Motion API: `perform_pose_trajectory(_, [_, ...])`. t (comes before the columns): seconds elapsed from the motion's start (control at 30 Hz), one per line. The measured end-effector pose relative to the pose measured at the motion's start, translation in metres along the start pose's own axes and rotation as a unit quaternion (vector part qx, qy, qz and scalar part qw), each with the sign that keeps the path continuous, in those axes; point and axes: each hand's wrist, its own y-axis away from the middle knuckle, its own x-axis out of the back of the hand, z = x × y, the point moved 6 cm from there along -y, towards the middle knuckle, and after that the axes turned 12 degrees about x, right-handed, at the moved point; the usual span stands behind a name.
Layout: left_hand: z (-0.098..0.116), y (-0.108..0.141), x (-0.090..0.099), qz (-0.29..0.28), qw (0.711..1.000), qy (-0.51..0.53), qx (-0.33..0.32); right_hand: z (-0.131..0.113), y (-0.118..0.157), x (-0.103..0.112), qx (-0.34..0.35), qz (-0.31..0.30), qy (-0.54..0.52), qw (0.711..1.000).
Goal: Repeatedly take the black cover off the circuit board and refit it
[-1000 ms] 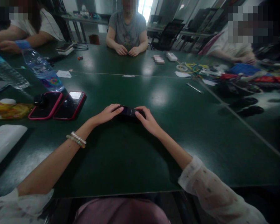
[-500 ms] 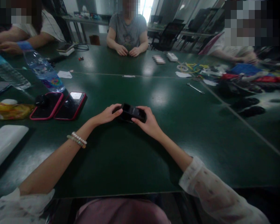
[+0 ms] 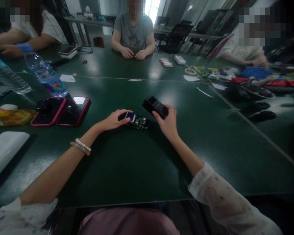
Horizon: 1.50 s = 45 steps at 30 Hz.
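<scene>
My left hand (image 3: 117, 118) grips the left end of a small circuit board (image 3: 139, 123), thumb on top. A little screen on the board shows beside the thumb, and green electronics with a blue part stick out to the right. In my right hand (image 3: 168, 122) is a black plastic casing (image 3: 155, 106), tilted and lifted a little up and to the right of the board. The casing has a window-like opening near its far end. Board and casing are apart from each other. My fingers hide the left end of the board and the near end of the casing.
On the left are two red-edged phones (image 3: 74, 111), water bottles (image 3: 44, 76), a yellow packet (image 3: 12, 116) and a white box-like device (image 3: 6, 153). A wrench (image 3: 204, 92) and a pile of cables (image 3: 202, 71) lie to the right. Other people sit around the green table (image 3: 137, 176).
The black casing has come off the circuit board, which now shows. My right hand has moved up and to the right with the casing. My left hand has stayed in place.
</scene>
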Motion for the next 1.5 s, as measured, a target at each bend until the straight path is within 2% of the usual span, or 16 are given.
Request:
perform_pose_trajectory(0.3, [0.001,-0.001,0.001,0.006,1.000,0.003,-0.004,0.020,0.005,-0.018,-0.038,-0.089,0.057,0.994])
perform_pose_trajectory(0.53, [0.003,0.000,0.001,0.012,1.000,-0.013,-0.009,0.012,0.003,-0.009,-0.036,-0.043,0.063,0.996])
perform_pose_trajectory(0.63, [0.004,0.002,0.000,0.006,1.000,-0.023,0.014,0.011,0.004,-0.010,-0.035,-0.055,0.061,0.996])
perform_pose_trajectory(0.77, [0.006,0.003,0.000,0.003,1.000,-0.030,0.003,0.015,0.006,-0.016,-0.035,-0.090,0.074,0.993])
perform_pose_trajectory(0.9, [0.004,0.002,0.000,0.005,1.000,-0.030,0.000,0.017,0.004,-0.015,-0.046,-0.090,0.060,0.993])
perform_pose_trajectory(1.0, [0.004,0.001,0.000,0.008,0.999,-0.032,-0.008,0.006,0.000,-0.010,-0.027,-0.069,0.003,0.997])
perform_pose_trajectory(1.13, [0.002,0.001,0.000,0.016,0.999,-0.032,-0.010,-0.023,-0.003,-0.004,0.022,-0.064,-0.089,0.994])
perform_pose_trajectory(1.3, [-0.003,-0.002,-0.001,0.027,0.999,-0.023,0.003,-0.049,0.004,-0.010,0.045,-0.140,-0.126,0.981])
perform_pose_trajectory(1.4, [-0.006,-0.004,-0.002,0.032,0.999,-0.002,0.026,-0.055,0.008,-0.016,0.079,-0.169,-0.120,0.975])
perform_pose_trajectory(1.5, [-0.003,-0.003,-0.002,0.035,0.999,0.021,0.012,-0.054,0.012,-0.023,0.098,-0.195,-0.105,0.970])
